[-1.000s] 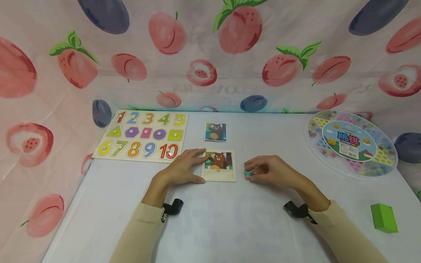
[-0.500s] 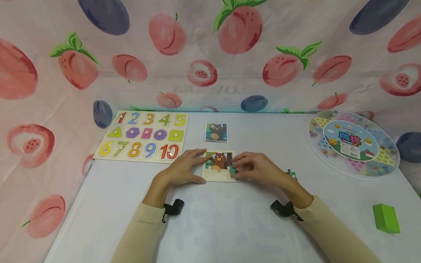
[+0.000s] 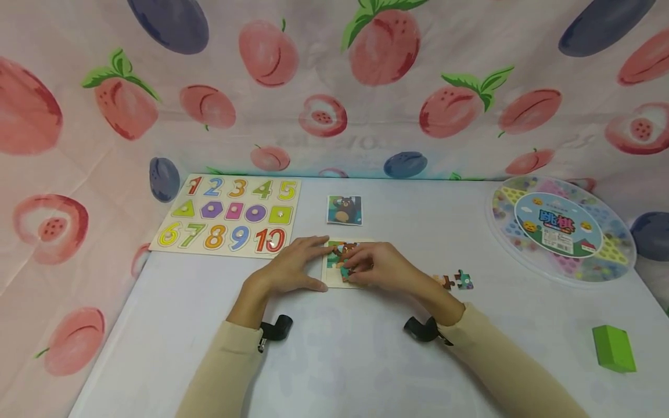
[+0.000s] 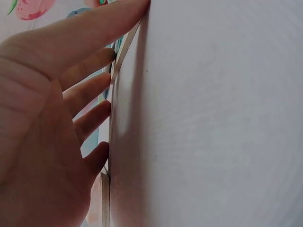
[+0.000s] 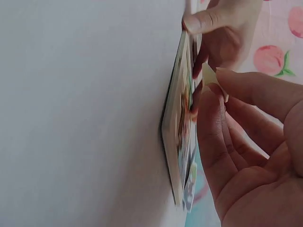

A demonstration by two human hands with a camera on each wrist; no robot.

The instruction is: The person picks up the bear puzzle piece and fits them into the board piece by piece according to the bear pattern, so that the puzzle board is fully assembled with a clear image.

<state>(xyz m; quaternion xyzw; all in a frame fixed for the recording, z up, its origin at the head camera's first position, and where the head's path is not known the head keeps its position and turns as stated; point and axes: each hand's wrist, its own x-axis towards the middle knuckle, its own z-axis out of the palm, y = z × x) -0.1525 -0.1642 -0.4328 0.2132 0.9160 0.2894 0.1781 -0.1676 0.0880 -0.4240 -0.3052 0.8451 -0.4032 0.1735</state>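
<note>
The puzzle board point(image 3: 334, 283), printed with a bear, is laid flat on the white table point(image 3: 360, 354). Its left edge is touched by the left hand point(image 3: 290, 267), whose fingers are extended and spread, with nothing grasped. Over the board, a teal puzzle piece point(image 3: 345, 273) is pinched between the thumb and fingers of the right hand point(image 3: 384, 264); whether the piece touches the board cannot quite be made out, as much of it is covered by the fingers. To the right of the board, loose puzzle pieces point(image 3: 464, 280) are seen, partly hidden by the right wrist. Just behind the board a bear card point(image 3: 344, 209) is placed; a number board point(image 3: 294, 203) is set to its left, and a round game box point(image 3: 558, 223) and a green block point(image 3: 614, 348) well to its right.
</note>
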